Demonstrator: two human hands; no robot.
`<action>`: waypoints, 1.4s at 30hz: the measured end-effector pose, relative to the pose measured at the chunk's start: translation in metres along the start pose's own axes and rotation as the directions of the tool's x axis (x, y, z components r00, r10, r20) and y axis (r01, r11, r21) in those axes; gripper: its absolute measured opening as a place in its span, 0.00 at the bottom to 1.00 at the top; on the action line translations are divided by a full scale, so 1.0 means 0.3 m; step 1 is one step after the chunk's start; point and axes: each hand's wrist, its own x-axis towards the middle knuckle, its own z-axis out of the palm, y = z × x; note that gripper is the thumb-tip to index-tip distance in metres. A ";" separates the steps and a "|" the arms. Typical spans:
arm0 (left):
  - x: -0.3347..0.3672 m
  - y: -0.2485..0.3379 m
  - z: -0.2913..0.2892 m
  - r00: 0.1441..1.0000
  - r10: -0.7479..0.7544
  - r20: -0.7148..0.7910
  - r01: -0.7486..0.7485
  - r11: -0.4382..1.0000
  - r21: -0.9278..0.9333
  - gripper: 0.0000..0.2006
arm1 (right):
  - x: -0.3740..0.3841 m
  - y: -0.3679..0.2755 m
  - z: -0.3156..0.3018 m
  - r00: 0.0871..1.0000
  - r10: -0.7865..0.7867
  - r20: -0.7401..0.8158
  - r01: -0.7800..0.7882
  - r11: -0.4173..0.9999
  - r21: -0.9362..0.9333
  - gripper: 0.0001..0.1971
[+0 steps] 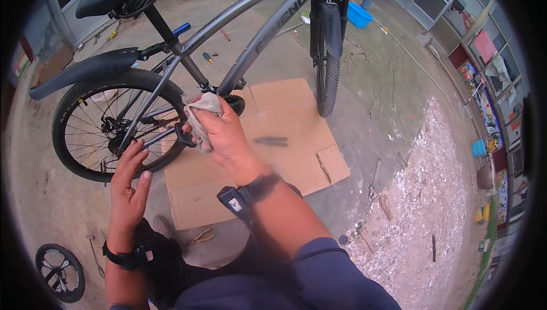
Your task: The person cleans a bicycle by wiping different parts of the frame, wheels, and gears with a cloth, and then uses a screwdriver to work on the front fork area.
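A grey bicycle stands upright before me, its rear wheel at the left and its front wheel farther right. My right hand is closed around a crumpled, dirty whitish rag, held in front of the crank area. The rag and hand hide part of the crank. A black pedal shows just left of the rag. My left hand is held up near the lower rear wheel, fingers stretched and thumb apart, with nothing in it.
Flattened cardboard lies under the bicycle. Yellow-handled pliers rest by my feet, a small wheel at lower left. A screwdriver lies beyond the frame, a blue basin farther back. Whitish rubble covers ground at right.
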 end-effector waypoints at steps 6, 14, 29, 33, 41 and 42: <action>-0.447 -0.352 -0.509 0.868 -0.408 -0.283 0.430 0.903 0.016 0.18 | -0.182 -0.274 -0.199 0.937 -0.188 -0.296 0.106 0.957 -0.271 0.09; -1.229 -0.557 -0.444 0.575 -0.814 0.078 0.771 0.571 0.282 0.17 | -0.615 -0.420 -0.534 0.705 -0.277 -0.653 -0.114 0.864 -0.490 0.23; -1.248 -0.519 0.400 -0.030 -0.690 0.723 0.827 0.389 0.406 0.19 | -0.295 -0.252 -0.661 0.684 -0.059 -0.727 -0.434 0.768 -0.470 0.34; -1.109 -0.560 0.474 -0.078 -0.681 0.728 0.835 0.353 0.421 0.19 | -0.080 -0.212 -0.642 0.713 0.071 -0.698 -0.515 0.728 -0.452 0.33; -0.881 -0.509 0.443 -0.149 -0.644 0.751 0.826 0.335 0.452 0.19 | 0.068 -0.347 -0.516 0.666 0.235 -0.707 -0.672 0.600 -0.434 0.29; -0.862 -0.490 0.424 -0.164 -0.637 0.753 0.823 0.333 0.460 0.19 | 0.046 -0.378 -0.534 0.708 0.190 -0.681 -0.655 0.538 -0.531 0.29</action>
